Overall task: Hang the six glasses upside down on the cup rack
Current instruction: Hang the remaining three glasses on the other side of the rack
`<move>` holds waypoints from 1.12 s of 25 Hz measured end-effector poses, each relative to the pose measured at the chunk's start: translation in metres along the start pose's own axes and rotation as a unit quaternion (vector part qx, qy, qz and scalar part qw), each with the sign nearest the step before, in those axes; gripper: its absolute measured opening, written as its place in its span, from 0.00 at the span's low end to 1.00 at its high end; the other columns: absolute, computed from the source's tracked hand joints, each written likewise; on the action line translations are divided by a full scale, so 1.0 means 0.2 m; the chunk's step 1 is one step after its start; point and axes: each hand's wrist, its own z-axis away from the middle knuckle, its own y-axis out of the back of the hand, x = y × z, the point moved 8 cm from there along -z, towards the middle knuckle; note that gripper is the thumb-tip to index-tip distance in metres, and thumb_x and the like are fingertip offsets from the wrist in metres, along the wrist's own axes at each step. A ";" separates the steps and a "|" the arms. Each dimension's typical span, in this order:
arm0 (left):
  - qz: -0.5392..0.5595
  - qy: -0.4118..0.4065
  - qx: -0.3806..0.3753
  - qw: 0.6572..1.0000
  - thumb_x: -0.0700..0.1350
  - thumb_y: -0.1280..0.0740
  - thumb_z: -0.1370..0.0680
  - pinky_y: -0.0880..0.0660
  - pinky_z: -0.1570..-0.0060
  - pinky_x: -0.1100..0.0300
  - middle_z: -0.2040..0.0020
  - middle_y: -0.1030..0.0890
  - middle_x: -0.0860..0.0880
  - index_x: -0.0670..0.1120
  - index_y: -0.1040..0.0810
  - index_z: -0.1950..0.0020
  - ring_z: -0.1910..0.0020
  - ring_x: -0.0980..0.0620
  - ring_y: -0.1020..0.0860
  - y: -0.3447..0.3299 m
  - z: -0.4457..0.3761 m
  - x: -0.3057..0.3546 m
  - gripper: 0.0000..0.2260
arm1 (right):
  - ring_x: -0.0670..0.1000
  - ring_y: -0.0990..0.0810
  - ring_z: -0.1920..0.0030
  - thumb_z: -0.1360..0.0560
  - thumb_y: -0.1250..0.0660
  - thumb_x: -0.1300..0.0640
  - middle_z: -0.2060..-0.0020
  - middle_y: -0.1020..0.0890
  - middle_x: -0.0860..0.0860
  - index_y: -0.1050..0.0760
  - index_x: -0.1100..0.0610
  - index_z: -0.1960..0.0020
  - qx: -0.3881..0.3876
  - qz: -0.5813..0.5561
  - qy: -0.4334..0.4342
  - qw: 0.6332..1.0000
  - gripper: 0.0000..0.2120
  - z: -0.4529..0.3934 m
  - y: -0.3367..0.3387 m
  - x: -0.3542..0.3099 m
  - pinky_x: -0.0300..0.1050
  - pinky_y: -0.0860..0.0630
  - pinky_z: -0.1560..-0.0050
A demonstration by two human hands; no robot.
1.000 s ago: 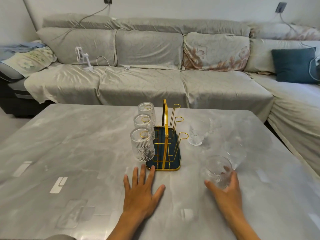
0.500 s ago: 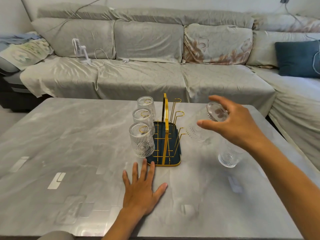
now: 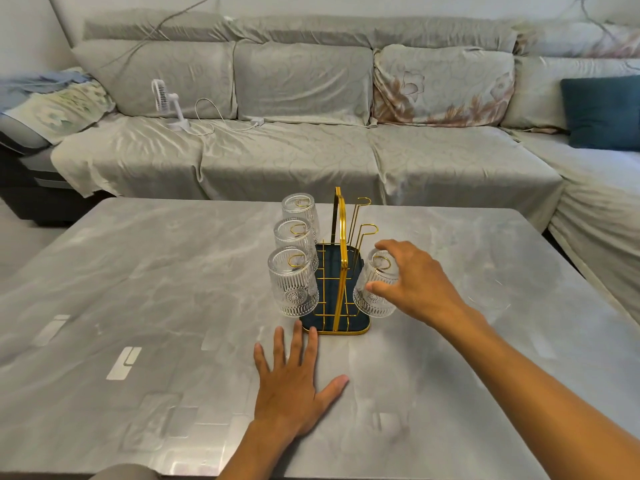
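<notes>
The cup rack (image 3: 341, 271), gold wire over a dark blue tray, stands on the table just beyond the fingertips of the left hand (image 3: 294, 386). Three ribbed glasses (image 3: 296, 282) hang upside down on its left pegs, in a row running away from that hand. A fourth glass (image 3: 372, 292) sits inverted on the nearest right peg, with the right hand (image 3: 412, 282) curled around it, thumb and fingers touching its side. The two farther right pegs (image 3: 362, 216) are bare. The left hand lies flat, fingers spread, holding nothing. The grey marbled table (image 3: 138, 271) spreads out around both hands. Beyond it runs a grey covered sofa (image 3: 294, 150), with a small white fan (image 3: 166, 102) off to the left and a teal cushion (image 3: 602, 112) far right.
</notes>
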 end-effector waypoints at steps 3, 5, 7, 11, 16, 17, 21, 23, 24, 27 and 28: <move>-0.003 0.000 0.001 1.000 0.79 0.63 0.33 0.71 0.31 0.35 0.23 0.68 0.51 0.58 0.66 0.24 0.26 0.43 0.70 0.00 0.00 0.00 0.43 | 0.53 0.24 0.45 0.34 0.25 0.45 0.38 0.25 0.53 0.34 0.50 0.34 0.011 -0.019 -0.005 1.000 0.33 0.00 -0.03 0.02 0.47 0.23 0.51; -0.005 0.000 0.002 1.000 0.79 0.63 0.32 0.70 0.31 0.35 0.22 0.66 0.50 0.58 0.65 0.24 0.25 0.43 0.69 0.01 0.01 0.00 0.43 | 0.53 0.25 0.43 0.33 0.26 0.44 0.36 0.26 0.53 0.35 0.49 0.32 0.005 -0.028 -0.006 1.000 0.34 0.01 -0.03 0.02 0.48 0.23 0.49; -0.001 0.003 0.005 1.000 0.79 0.63 0.32 0.69 0.30 0.34 0.21 0.64 0.49 0.58 0.65 0.24 0.25 0.43 0.68 0.03 0.02 0.00 0.42 | 0.52 0.26 0.41 0.33 0.27 0.43 0.34 0.28 0.51 0.37 0.48 0.31 -0.011 -0.058 0.003 0.998 0.34 0.06 -0.03 0.02 0.50 0.23 0.45; 0.004 0.002 0.014 1.000 0.78 0.63 0.31 0.67 0.30 0.34 0.20 0.61 0.48 0.56 0.62 0.23 0.24 0.42 0.66 0.05 0.04 0.01 0.42 | 0.45 0.23 0.49 0.30 0.30 0.46 0.44 0.23 0.44 0.32 0.43 0.40 0.241 -0.223 -0.107 0.938 0.21 0.43 0.11 0.32 0.48 0.22 0.53; -0.004 0.001 0.013 1.000 0.77 0.64 0.31 0.66 0.30 0.34 0.20 0.61 0.49 0.57 0.64 0.23 0.24 0.43 0.66 0.05 0.04 0.01 0.41 | 0.55 0.29 0.37 0.34 0.25 0.55 0.31 0.34 0.52 0.43 0.49 0.29 0.274 -0.281 -0.374 0.840 0.40 0.70 -0.06 0.85 0.50 0.30 0.42; -0.007 0.001 0.013 1.000 0.77 0.64 0.31 0.66 0.30 0.34 0.20 0.61 0.49 0.57 0.64 0.24 0.24 0.43 0.65 0.05 0.04 0.01 0.41 | 0.55 0.30 0.35 0.35 0.24 0.55 0.30 0.34 0.52 0.45 0.50 0.28 0.245 -0.297 -0.384 0.839 0.43 0.67 -0.11 0.90 0.48 0.32 0.41; 0.004 0.004 0.011 1.000 0.77 0.64 0.31 0.67 0.30 0.35 0.20 0.61 0.49 0.57 0.63 0.23 0.24 0.43 0.66 0.05 0.04 0.02 0.41 | 0.56 0.25 0.40 0.38 0.21 0.54 0.36 0.26 0.53 0.38 0.52 0.32 0.173 -0.309 -0.354 0.866 0.40 0.51 -0.17 1.00 0.51 0.28 0.42; -0.001 0.004 0.012 1.000 0.77 0.64 0.31 0.67 0.30 0.35 0.20 0.61 0.49 0.58 0.63 0.23 0.24 0.43 0.66 0.05 0.04 0.02 0.41 | 0.57 0.23 0.43 0.40 0.20 0.52 0.41 0.23 0.53 0.34 0.51 0.36 0.143 -0.284 -0.348 0.882 0.37 0.49 -0.13 1.03 0.51 0.26 0.46; 0.001 0.006 0.014 1.000 0.78 0.64 0.31 0.67 0.30 0.35 0.20 0.61 0.49 0.58 0.63 0.23 0.24 0.43 0.66 0.06 0.04 0.02 0.41 | 0.57 0.23 0.44 0.41 0.20 0.50 0.42 0.23 0.54 0.33 0.52 0.37 0.136 -0.274 -0.336 0.891 0.36 0.47 -0.09 1.02 0.51 0.26 0.47; 0.004 0.006 0.015 1.000 0.78 0.63 0.31 0.68 0.31 0.34 0.20 0.61 0.49 0.58 0.63 0.23 0.24 0.42 0.66 0.06 0.04 0.02 0.41 | 0.56 0.23 0.48 0.43 0.20 0.46 0.45 0.22 0.54 0.29 0.50 0.43 0.142 -0.239 -0.253 0.927 0.33 0.33 0.15 0.87 0.52 0.24 0.51; 0.000 0.003 0.014 1.000 0.77 0.64 0.31 0.68 0.31 0.34 0.20 0.61 0.49 0.58 0.63 0.23 0.24 0.42 0.66 0.06 0.04 0.02 0.41 | 0.55 0.23 0.49 0.43 0.20 0.44 0.46 0.23 0.52 0.30 0.48 0.42 0.148 -0.234 -0.216 0.936 0.34 0.26 0.25 0.78 0.49 0.25 0.53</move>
